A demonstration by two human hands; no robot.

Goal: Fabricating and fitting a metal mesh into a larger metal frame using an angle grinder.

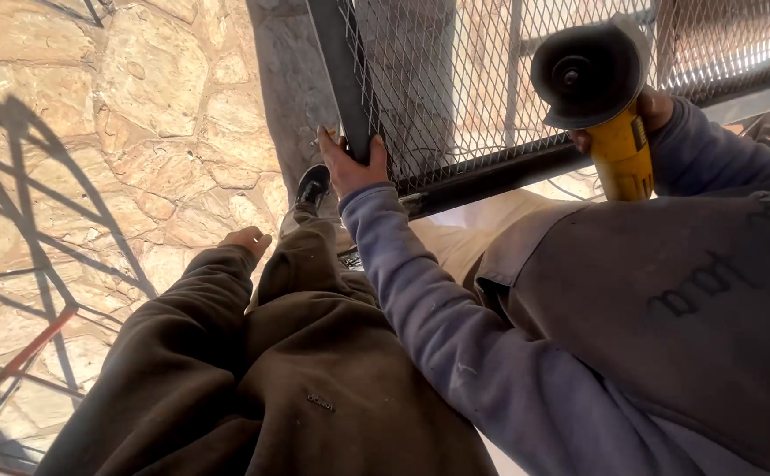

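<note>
Danger comes mostly from the yellow angle grinder (619,132) that a co-worker in pale purple sleeves holds up beside the mesh panel (438,88); its dark disc (579,75) faces toward me, and I judge that if it bites the dark frame bar (491,176) badly it may kick back, because only one hand (654,110) is on it; the co-worker's other hand (350,163) clamps the corner of the frame, near enough to the disc to worry me; my shoe (313,185) stands just beside that corner, so sparks or a slipping panel could reach it; my left hand (246,240) hangs by my brown trouser leg, fingers half curled and clamped on nothing; my right hand is out of sight; the panel is grey expanded metal in a dark steel frame, tilted above the stone floor (138,106) ahead of me.
</note>
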